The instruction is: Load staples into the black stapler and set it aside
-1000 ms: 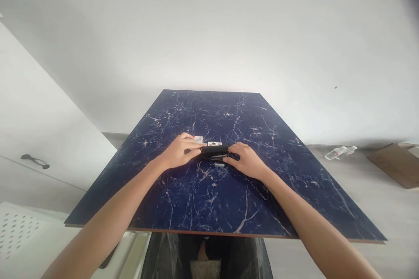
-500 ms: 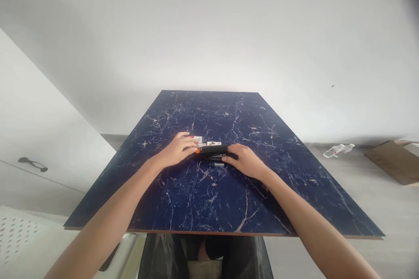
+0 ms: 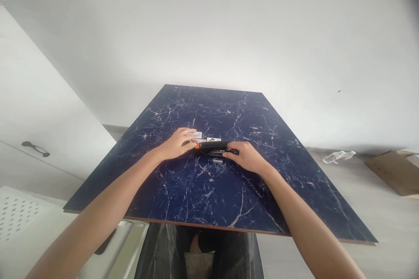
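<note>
A black stapler (image 3: pixel 213 145) with an orange end lies crosswise near the middle of the dark blue table, its upper arm apart from its base. My right hand (image 3: pixel 245 155) grips its right end, thumb on the near side and fingers behind. At the orange end, my left hand (image 3: pixel 178 143) has its thumb against the stapler; its other fingers reach over a small white box (image 3: pixel 197 134) and partly hide it. Just behind the stapler sits a second small white box (image 3: pixel 214 139). A short grey strip, like a row of staples (image 3: pixel 218 161), rests in front of it.
The table (image 3: pixel 209 196) has white vein markings and stands against a pale wall. To the left is a white cabinet with a dark handle (image 3: pixel 36 148). On the floor at right are a clear plastic bottle (image 3: pixel 334 157) and a cardboard box (image 3: pixel 394 172).
The view has tilted slightly. My left fingers have drawn closer together at the orange end. My right hand keeps its grip on the stapler.
</note>
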The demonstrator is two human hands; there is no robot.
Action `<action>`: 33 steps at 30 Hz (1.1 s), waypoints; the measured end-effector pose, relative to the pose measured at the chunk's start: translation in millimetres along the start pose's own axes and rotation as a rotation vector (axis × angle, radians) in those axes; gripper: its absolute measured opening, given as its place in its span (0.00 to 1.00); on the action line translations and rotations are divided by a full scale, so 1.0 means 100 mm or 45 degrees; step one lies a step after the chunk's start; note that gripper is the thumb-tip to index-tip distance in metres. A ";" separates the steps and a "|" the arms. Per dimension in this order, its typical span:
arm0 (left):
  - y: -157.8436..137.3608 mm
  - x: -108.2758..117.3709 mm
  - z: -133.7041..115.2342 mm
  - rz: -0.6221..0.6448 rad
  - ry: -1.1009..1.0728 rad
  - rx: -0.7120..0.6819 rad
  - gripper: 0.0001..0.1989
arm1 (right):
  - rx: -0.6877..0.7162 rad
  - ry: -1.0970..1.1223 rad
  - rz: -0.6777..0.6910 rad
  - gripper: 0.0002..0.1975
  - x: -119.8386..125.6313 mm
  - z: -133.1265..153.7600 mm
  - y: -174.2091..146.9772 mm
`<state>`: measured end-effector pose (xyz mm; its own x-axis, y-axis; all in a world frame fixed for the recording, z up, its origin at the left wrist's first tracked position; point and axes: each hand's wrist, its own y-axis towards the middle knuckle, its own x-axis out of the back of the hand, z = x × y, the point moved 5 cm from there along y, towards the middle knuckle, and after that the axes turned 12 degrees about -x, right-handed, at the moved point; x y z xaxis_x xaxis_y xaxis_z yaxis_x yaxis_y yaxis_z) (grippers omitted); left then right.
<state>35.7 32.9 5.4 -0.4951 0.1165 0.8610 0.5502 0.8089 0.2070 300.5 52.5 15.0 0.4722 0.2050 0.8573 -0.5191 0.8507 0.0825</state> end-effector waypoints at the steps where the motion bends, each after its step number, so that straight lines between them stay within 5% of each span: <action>1: -0.01 0.00 0.01 -0.017 0.009 0.003 0.23 | 0.001 -0.009 0.008 0.12 0.03 -0.01 -0.01; 10: -0.03 0.04 0.16 -0.033 0.288 0.044 0.25 | -0.096 -0.146 0.049 0.11 0.28 -0.31 -0.10; 16: -0.06 0.16 0.12 -0.017 0.519 0.132 0.22 | 0.051 -0.220 -0.265 0.13 0.40 0.01 -0.26; 20: -0.08 0.17 0.10 -0.028 0.564 0.166 0.20 | 0.205 -0.174 -0.243 0.12 0.23 0.25 -0.29; 25: -0.12 0.16 0.08 -0.002 0.546 0.252 0.31 | 0.250 -0.136 -0.049 0.10 -0.06 0.29 -0.24; 27: -0.12 0.17 0.06 0.016 0.543 0.268 0.26 | 0.269 -0.148 -0.017 0.11 -0.11 0.28 -0.22; 33: -0.08 0.30 -0.16 -0.341 0.553 0.065 0.21 | 0.251 -0.254 0.012 0.12 -0.17 0.25 -0.20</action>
<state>26.8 21.2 37.3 -0.2831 -0.3399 0.8968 0.4036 0.8061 0.4329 285.2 20.2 11.8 0.3273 0.0966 0.9400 -0.6609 0.7344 0.1546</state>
